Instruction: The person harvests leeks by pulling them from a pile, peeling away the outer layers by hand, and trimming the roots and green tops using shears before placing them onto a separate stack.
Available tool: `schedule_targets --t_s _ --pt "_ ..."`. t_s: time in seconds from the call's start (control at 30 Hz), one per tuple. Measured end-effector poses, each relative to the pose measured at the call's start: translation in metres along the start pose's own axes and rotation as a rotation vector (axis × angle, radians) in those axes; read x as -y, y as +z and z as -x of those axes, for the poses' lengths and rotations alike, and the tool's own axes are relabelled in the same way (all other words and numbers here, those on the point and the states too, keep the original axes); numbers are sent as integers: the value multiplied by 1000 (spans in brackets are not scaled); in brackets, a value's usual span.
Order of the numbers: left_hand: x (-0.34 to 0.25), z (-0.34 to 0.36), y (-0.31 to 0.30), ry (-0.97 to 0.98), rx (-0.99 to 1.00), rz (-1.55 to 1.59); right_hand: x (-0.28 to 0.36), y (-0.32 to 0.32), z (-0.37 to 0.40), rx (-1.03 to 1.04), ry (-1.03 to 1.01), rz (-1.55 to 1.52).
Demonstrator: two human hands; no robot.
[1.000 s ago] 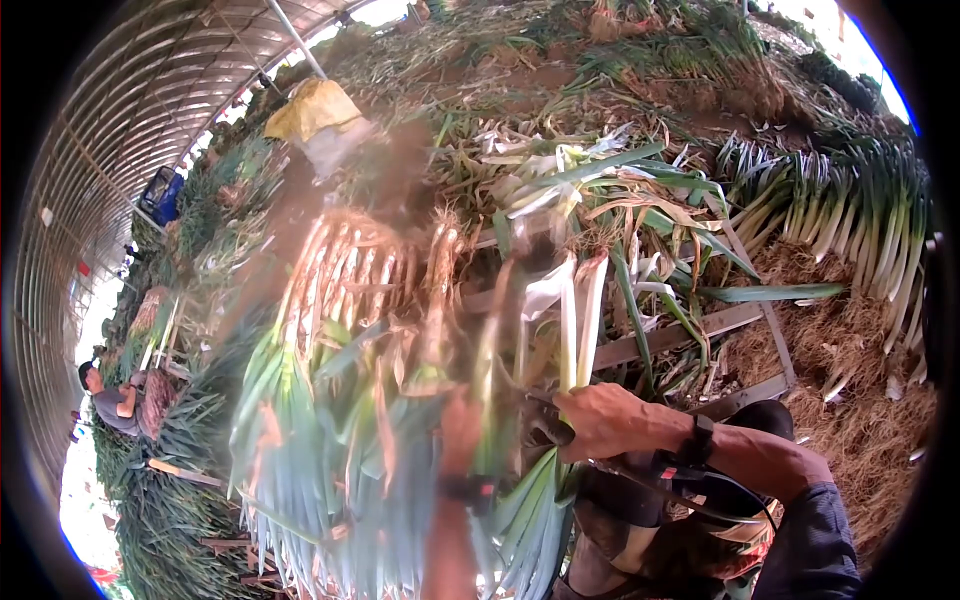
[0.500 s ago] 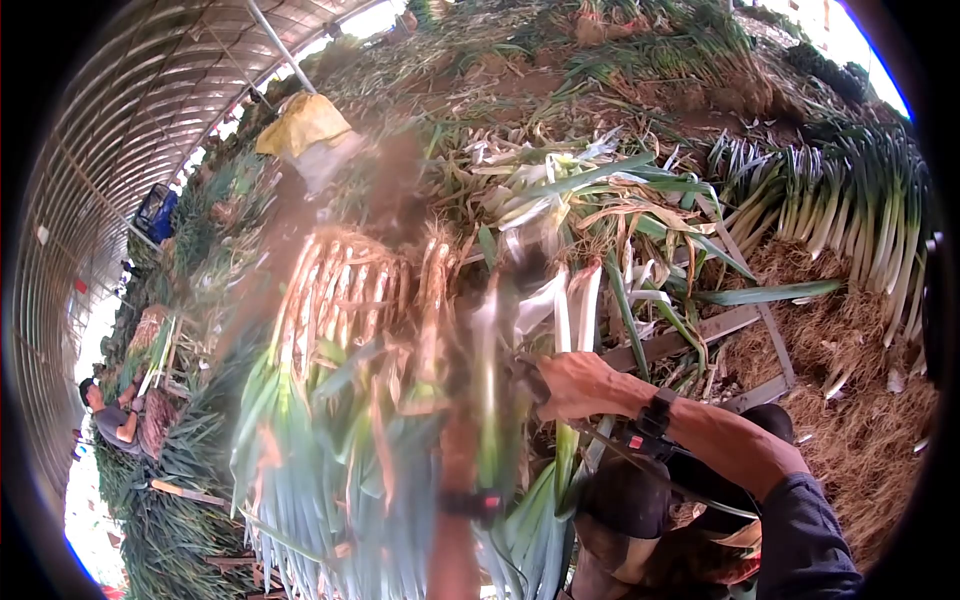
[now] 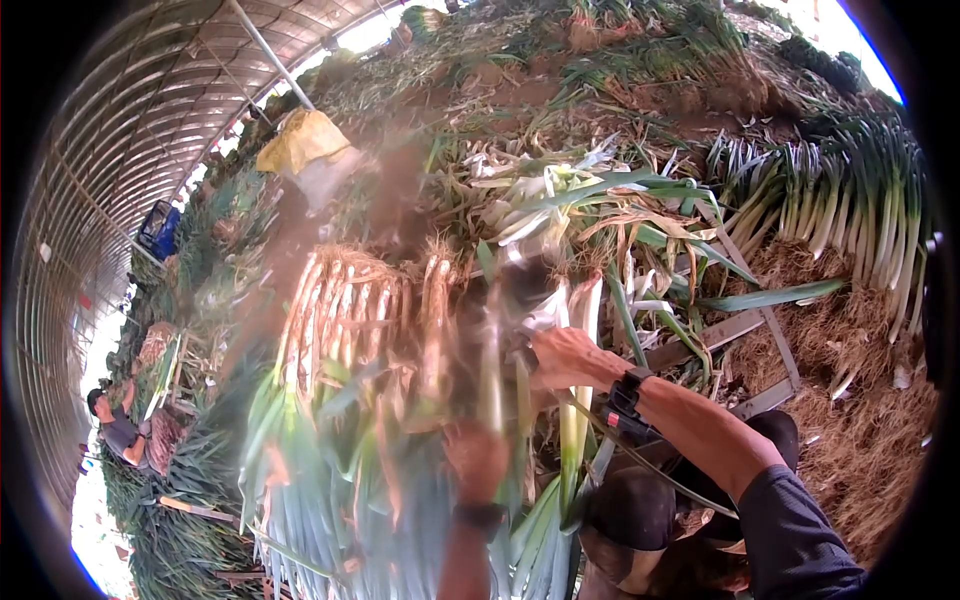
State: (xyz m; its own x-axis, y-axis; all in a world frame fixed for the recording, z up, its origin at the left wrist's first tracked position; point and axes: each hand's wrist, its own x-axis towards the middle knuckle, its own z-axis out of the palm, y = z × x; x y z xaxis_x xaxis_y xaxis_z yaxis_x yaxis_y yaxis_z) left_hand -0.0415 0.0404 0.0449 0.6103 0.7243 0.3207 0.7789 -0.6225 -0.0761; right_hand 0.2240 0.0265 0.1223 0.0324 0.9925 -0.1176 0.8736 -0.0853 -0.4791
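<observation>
My right hand point(image 3: 568, 358) is closed round a dark tool, mostly hidden in blur, and a thin hose point(image 3: 640, 462) runs from beneath it towards my lap. To its lower left is my left hand point(image 3: 474, 455), smeared by motion, over the green leaves and near the lower part of a single blurred leek point(image 3: 490, 375). Whether its fingers grip anything is unclear. A row of leeks point(image 3: 345, 300) lies on the left, roots up and leaves down. Just right of my right hand, white-stemmed leeks point(image 3: 580, 420) lie with peeled, loose skins.
A wooden frame point(image 3: 775, 345) crosses the right side, beside a heap of roots point(image 3: 850, 440). Cleaned leeks point(image 3: 840, 200) stand in a row at the upper right. A seated person point(image 3: 122, 432) is at the far left, and a yellow sack point(image 3: 303, 140) lies at the upper left.
My left hand, formerly lost in blur beside the leek, now shows over the leaves. My right hand sits slightly higher, still closed. The far person's arm is raised higher.
</observation>
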Motion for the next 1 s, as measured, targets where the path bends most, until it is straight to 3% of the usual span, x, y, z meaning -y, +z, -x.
schedule_targets --t_s 0.03,0.1,0.17,0.23,0.27,0.33,0.37,0.47,0.5,0.57,0.6,0.63,0.7,0.73,0.8,0.9,1.0 --pt "-3 -5 -6 -71 67 89 2 -6 1 9 2 -7" --pt "-6 -4 5 -347 392 363 15 -26 18 47 1 -87" --pt "15 1 59 -313 346 550 28 -42 41 120 -27 -134" --pt "30 -3 67 -96 151 610 41 -55 70 260 -1 -200" --pt "34 -7 54 101 -14 569 50 -63 85 349 56 -253" --pt "30 -7 46 79 -118 704 51 -62 115 402 19 -370" --pt "20 -3 41 -143 -56 881 51 -63 127 388 -40 -345" --pt "11 0 -17 -330 227 1195 55 -71 160 325 -159 -296" --pt "18 4 -7 -290 241 1123 59 -77 168 281 -162 -293" --pt "0 -22 -54 -425 410 1207 48 -71 174 180 -188 -241" --pt "1 -19 -37 -449 392 1177 43 -65 172 138 -185 -214" --pt "1 -20 -23 -339 379 1036 38 -62 173 105 -186 -200" --pt "-13 -22 -35 -387 422 960 41 -70 177 83 -171 -195" --pt "-9 -15 -4 -105 320 646 41 -74 180 61 -165 -195" --pt "-25 -7 -9 61 167 262 43 -76 185 11 -169 -183" --pt "-69 -6 -66 -49 121 488 45 -79 190 -9 -134 -87" --pt "-85 20 -3 49 62 568 37 -74 183 102 -63 -21"
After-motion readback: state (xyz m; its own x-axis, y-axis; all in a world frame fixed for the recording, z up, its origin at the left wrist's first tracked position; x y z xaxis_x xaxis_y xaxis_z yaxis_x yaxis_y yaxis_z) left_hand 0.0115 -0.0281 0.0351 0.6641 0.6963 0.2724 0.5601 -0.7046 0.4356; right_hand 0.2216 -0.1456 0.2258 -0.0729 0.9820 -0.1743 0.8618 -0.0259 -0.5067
